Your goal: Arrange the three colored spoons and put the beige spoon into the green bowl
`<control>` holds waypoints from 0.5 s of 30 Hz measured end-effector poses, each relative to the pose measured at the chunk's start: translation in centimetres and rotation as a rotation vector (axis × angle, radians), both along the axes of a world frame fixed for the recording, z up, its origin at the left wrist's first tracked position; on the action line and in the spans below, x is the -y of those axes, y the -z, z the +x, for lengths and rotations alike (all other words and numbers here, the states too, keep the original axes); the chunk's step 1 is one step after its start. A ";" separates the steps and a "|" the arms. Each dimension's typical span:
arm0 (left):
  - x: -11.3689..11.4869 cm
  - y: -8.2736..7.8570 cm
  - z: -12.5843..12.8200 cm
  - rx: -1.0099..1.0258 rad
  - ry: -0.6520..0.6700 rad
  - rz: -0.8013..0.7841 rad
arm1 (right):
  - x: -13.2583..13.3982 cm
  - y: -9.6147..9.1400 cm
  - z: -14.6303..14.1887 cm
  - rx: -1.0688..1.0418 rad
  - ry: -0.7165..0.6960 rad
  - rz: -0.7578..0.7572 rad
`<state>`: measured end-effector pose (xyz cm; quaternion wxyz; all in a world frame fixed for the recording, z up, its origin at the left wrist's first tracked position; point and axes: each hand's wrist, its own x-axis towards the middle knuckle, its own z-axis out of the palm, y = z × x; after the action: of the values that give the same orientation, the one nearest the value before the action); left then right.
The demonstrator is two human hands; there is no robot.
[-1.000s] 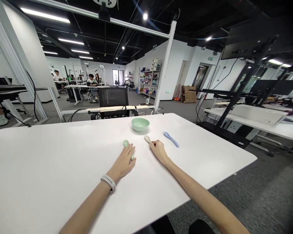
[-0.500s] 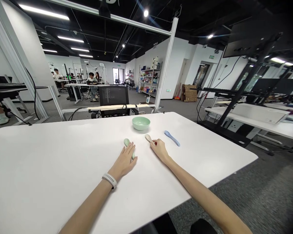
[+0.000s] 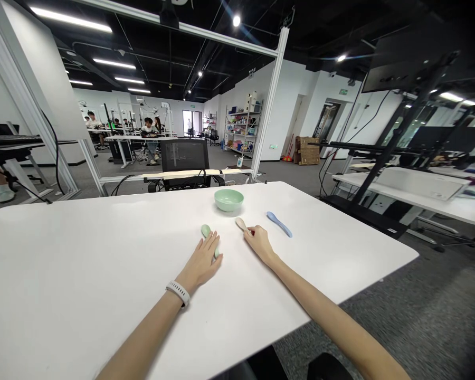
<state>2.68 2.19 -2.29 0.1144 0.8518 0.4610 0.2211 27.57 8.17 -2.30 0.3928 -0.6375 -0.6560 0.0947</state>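
Note:
My left hand (image 3: 202, 259) lies flat with its fingers stretched out over a green spoon (image 3: 206, 230). The spoon's bowl shows past the fingertips and its handle end peeks out beside the thumb; the middle is covered. To the right, my right hand (image 3: 258, 244) is closed around the handle of a cream spoon (image 3: 241, 224), whose bowl points away from me toward the back left. A blue spoon (image 3: 279, 224) rests on the table just right of that hand. Beyond the spoons stands a light green bowl (image 3: 228, 201), upright and touched by neither hand.
Everything lies on a white table (image 3: 83, 274) with rounded corners. A metal frame (image 3: 269, 100) rises behind its far edge, with a black mesh chair (image 3: 184, 155) beyond. Another desk (image 3: 419, 195) with a monitor stand is at the right. People sit at desks far back.

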 end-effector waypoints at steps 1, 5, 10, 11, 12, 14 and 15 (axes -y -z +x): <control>0.0 0.0 0.0 0.001 0.000 0.000 | 0.0 0.0 0.0 -0.002 0.000 0.000; 0.1 -0.2 0.1 0.001 -0.002 -0.010 | 0.0 0.1 0.0 -0.013 0.001 -0.002; 0.3 -0.5 0.1 -0.003 -0.007 -0.029 | 0.1 -0.1 0.0 -0.013 0.006 -0.014; 0.3 -0.6 0.1 -0.003 -0.007 -0.030 | 0.2 -0.1 -0.1 -0.012 0.006 -0.017; 0.3 -0.7 0.1 -0.003 -0.007 -0.033 | 0.2 -0.2 -0.1 -0.012 0.004 -0.021; 0.4 -0.8 0.2 -0.006 -0.010 -0.041 | 0.2 -0.2 -0.1 -0.010 0.000 -0.024; 0.5 -0.9 0.2 -0.008 -0.012 -0.048 | 0.2 -0.2 -0.1 -0.009 -0.001 -0.022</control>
<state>2.89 1.73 -1.36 0.1315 0.8468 0.4719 0.2072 27.52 7.99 -2.14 0.3885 -0.6410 -0.6536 0.1048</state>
